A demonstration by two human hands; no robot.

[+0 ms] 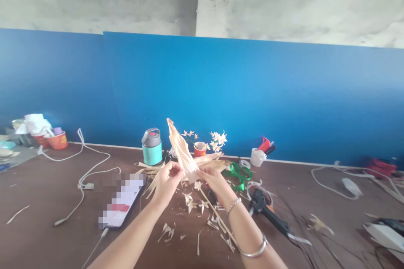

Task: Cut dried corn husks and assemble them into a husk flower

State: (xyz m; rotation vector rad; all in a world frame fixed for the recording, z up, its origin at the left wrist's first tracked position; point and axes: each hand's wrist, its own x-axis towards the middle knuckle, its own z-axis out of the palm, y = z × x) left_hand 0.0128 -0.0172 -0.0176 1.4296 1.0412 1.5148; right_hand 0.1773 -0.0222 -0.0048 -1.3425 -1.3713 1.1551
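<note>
Between my two hands a pale dried corn husk [183, 151] is held up, its narrow tip pointing up and to the left. My left hand [168, 180] pinches its lower left edge between thumb and fingers. On the other side my right hand [215, 181] grips the lower right edge. Just below lie small cream husk flowers [190, 205] and a thin stick [217, 214] with a flower at its upper end, passing beside my right forearm. More husks [208, 160] lie behind my hands. Cut scraps [167, 232] are scattered on the brown table.
A turquoise flask [152, 151] and a red paper cup [200, 149] with flower sprays stand at the back. Green ribbon [240, 176], a black glue gun [268, 212] and a white cup of pens [258, 157] are on the right. A phone [126, 201] and white cables [82, 185] lie left.
</note>
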